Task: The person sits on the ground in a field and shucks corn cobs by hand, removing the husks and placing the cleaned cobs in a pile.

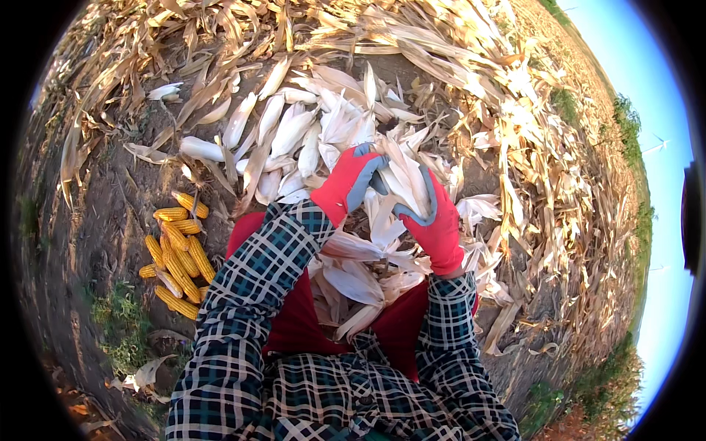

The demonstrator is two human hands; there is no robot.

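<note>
Both my hands wear red work gloves with grey palms. An ear of corn in its pale dry husk (404,179) is held between them, tilted, above my lap. My right hand (436,226) wraps around its lower end. My left hand (350,179) pinches at its upper end, where the fingers partly hide the husk. No yellow kernels show on this ear. Just beyond my hands lies a heap of unhusked corn ears (292,129). Loose empty husks (353,281) cover the ground between my knees.
A pile of bare yellow corn cobs (179,256) lies on the soil left of my left forearm. Dry corn stalks and leaves (441,47) spread across the far side and right. Green weeds (124,325) grow at lower left. Wind turbines (656,145) stand far off.
</note>
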